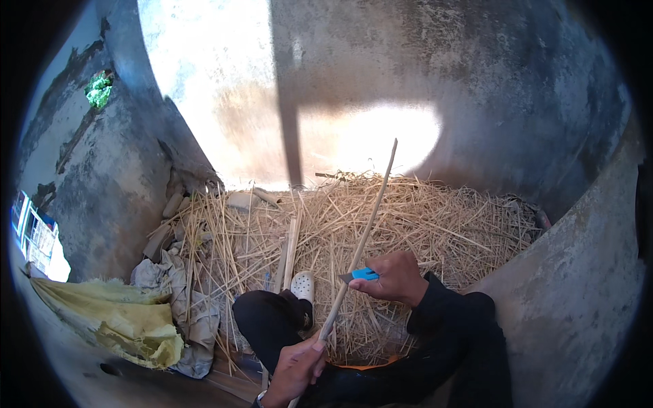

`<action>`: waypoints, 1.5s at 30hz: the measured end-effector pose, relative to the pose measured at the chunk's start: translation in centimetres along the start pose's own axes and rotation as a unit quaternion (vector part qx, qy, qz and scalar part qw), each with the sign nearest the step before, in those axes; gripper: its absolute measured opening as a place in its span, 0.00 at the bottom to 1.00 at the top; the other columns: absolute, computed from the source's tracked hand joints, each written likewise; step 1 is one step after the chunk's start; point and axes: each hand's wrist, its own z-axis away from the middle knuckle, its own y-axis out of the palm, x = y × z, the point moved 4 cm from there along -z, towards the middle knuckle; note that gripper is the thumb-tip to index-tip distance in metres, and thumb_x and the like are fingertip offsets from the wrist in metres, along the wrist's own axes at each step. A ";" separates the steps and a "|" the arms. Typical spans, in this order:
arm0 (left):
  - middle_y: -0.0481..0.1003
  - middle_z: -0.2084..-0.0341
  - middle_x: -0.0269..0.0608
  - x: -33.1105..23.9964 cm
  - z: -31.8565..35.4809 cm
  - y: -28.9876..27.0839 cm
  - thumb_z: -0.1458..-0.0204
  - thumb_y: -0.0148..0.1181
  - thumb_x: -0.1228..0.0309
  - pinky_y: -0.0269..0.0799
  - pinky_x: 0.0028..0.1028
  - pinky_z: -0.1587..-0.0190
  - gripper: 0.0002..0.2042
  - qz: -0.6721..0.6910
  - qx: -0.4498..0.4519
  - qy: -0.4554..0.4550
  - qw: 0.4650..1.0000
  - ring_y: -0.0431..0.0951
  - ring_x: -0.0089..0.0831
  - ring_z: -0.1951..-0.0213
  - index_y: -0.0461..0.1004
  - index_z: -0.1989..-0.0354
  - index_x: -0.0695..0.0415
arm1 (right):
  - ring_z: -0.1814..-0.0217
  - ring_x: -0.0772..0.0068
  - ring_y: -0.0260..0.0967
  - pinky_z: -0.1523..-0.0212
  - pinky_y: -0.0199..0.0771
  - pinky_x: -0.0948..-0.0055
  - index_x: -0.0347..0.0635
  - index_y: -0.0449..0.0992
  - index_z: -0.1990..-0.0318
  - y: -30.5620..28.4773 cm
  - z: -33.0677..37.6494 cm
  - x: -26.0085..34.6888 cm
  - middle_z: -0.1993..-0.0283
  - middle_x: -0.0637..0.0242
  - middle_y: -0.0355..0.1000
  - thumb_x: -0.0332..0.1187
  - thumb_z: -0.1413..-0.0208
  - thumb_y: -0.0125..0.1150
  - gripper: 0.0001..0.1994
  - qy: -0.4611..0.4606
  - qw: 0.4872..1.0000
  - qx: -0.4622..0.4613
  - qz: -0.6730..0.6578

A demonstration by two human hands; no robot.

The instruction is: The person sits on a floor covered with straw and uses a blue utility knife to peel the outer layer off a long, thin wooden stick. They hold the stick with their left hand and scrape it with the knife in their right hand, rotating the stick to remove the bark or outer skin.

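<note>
At the bottom edge, the left hand (297,370) is closed around the lower end of a long thin stick (360,245), thumb lying along the shaft. From that grip the stick rises at a slant, up and to the right, and its tip ends well above both hands against the sunlit wall (354,88).

Just up the shaft from that grip, the right hand (394,277) pinches a small blue-handled blade (362,275) between thumb and curled fingers; the blade's grey tip touches the stick's right side. The dark sleeve (442,306) runs down and right from this hand.

Left of the lower grip sits a bent knee in dark trousers (269,319), and just beyond it a foot in a white perforated clog (303,285), close to the stick's left side.

Farther left of the hands lie a crumpled grey sack (183,299) and a yellow woven sack (115,319), well apart from the stick.

Beyond both hands, a heap of dry straw (422,224) covers the ground behind the stick, with a few flat wooden slats (291,251) lying in it. The concrete wall stands behind the heap.
</note>
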 end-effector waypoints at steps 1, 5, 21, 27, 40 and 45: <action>0.63 0.86 0.31 -0.4 0.0 0.1 0.35 0.46 0.61 0.56 0.17 0.80 0.23 -0.018 0.000 0.005 1.000 0.60 0.16 0.85 0.63 0.37 0.64 | 0.88 0.59 0.66 0.84 0.64 0.61 0.45 0.72 0.83 0.0 -0.3 -0.6 0.90 0.63 0.63 0.68 0.48 0.51 0.33 0.009 1.000 -0.004 0.010; 0.63 0.85 0.27 -0.2 0.3 0.1 0.35 0.48 0.62 0.55 0.16 0.80 0.22 -0.093 -0.013 0.051 0.994 0.59 0.13 0.83 0.65 0.38 0.63 | 0.87 0.58 0.66 0.83 0.65 0.59 0.45 0.72 0.84 -0.9 -1.6 -4.2 0.89 0.62 0.64 0.69 0.47 0.50 0.34 0.109 0.993 -0.022 -0.025; 0.71 0.45 0.42 -0.6 1.1 0.1 0.39 0.53 0.76 0.57 0.21 0.41 0.22 -0.168 -0.023 0.071 0.983 0.65 0.19 0.45 0.61 0.38 0.71 | 0.88 0.58 0.67 0.82 0.66 0.59 0.45 0.74 0.84 0.8 -1.0 -3.1 0.91 0.61 0.63 0.68 0.45 0.46 0.35 0.086 0.996 -0.005 -0.034; 0.71 0.46 0.42 -0.5 0.7 0.2 0.40 0.52 0.77 0.59 0.21 0.41 0.23 -0.146 -0.016 0.099 0.984 0.66 0.19 0.45 0.60 0.37 0.71 | 0.86 0.57 0.68 0.81 0.67 0.57 0.46 0.74 0.83 1.2 -0.2 -3.7 0.89 0.60 0.65 0.68 0.44 0.45 0.34 0.082 0.996 0.005 -0.030; 0.74 0.54 0.39 1.2 1.7 -0.5 0.39 0.53 0.75 0.63 0.20 0.46 0.24 -0.163 -0.020 0.087 0.983 0.70 0.17 0.53 0.59 0.36 0.71 | 0.85 0.58 0.66 0.81 0.64 0.58 0.45 0.72 0.84 2.2 -1.2 -5.9 0.89 0.61 0.63 0.70 0.44 0.42 0.36 0.084 0.995 -0.038 -0.037; 0.77 0.65 0.44 -0.5 2.9 0.6 0.40 0.52 0.70 0.70 0.27 0.54 0.20 -0.250 0.006 0.101 0.963 0.74 0.25 0.61 0.66 0.41 0.67 | 0.83 0.56 0.66 0.78 0.64 0.55 0.43 0.71 0.85 0.8 -2.4 -14.8 0.87 0.59 0.65 0.68 0.44 0.43 0.36 0.169 0.983 -0.064 0.044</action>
